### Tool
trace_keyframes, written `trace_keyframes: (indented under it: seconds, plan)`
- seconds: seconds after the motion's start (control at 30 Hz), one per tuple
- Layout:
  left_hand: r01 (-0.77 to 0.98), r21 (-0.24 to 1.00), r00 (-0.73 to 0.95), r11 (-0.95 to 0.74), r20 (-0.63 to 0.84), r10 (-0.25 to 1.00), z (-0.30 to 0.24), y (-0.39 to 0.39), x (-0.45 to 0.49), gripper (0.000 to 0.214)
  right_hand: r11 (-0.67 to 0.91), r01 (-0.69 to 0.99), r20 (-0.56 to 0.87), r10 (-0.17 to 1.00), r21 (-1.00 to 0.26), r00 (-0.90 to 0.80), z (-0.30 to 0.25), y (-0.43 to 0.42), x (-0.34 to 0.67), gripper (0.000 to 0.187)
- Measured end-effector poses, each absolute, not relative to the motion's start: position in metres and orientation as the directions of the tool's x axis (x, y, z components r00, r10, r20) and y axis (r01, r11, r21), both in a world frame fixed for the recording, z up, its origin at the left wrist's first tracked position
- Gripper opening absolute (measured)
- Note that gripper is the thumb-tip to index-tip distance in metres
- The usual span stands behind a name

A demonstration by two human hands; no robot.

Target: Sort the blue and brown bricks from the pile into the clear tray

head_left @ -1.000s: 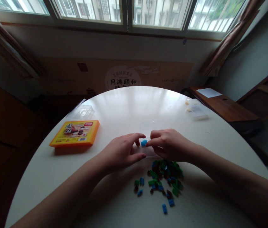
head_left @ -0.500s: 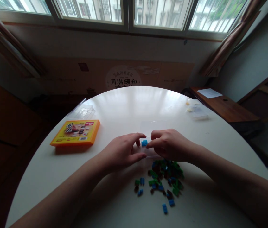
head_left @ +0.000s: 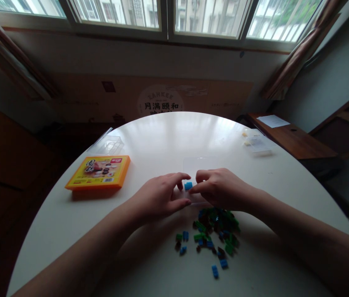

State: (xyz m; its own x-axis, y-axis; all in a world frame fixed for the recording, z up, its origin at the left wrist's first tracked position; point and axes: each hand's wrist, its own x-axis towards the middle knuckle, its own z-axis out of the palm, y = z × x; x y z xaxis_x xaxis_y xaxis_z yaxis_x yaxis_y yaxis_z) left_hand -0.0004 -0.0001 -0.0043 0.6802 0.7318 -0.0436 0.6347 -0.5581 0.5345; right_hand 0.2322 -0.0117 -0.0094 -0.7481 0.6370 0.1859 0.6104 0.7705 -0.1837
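Note:
A small cluster of blue building bricks point(head_left: 188, 186) sits on a clear plastic tray point(head_left: 199, 161) in front of me. My left hand point(head_left: 159, 194) curves around the bricks' left side, thumb and fingers apart, with a fingertip just above them. From the other side, my right hand point(head_left: 220, 185) has curled fingers and a fingertip against the bricks' right edge; part of its grip is hidden. Close below my hands lies a loose pile of green, blue and dark bricks point(head_left: 219, 220). Two blue bricks point(head_left: 215, 271) lie nearest to me.
An orange and yellow game box point(head_left: 98, 172) is on the left of the round white table point(head_left: 162, 140). Behind it is a clear plastic case point(head_left: 108, 145). Another clear container point(head_left: 258, 146) stands at the back right, beside a wooden desk point(head_left: 295, 138) holding paper.
Both hands stay almost where they were. The right fingertip has shifted very slightly left and down against the blue bricks.

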Motion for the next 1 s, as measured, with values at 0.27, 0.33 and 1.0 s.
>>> trace_keyframes:
  seconds: [0.27, 0.33, 1.0]
  plan:
    - [0.63, 0.533, 0.686, -0.565, -0.04, 0.727, -0.0048, -0.0003, -0.002, 0.052, 0.78, 0.58, 0.254, 0.625, -0.233, -0.738, -0.012, -0.0109, 0.2331, 0.027]
    - [0.626, 0.537, 0.686, -0.565, -0.037, 0.726, -0.0053, -0.0002, -0.0023, 0.052, 0.777, 0.581, 0.274, 0.629, -0.242, -0.728, -0.0119, -0.011, 0.2328, 0.028]
    - [0.61, 0.553, 0.691, -0.567, -0.021, 0.723, -0.0074, 0.0008, -0.0028, 0.054, 0.766, 0.583, 0.418, 0.64, -0.272, -0.645, -0.0118, -0.0123, 0.2357, 0.021]
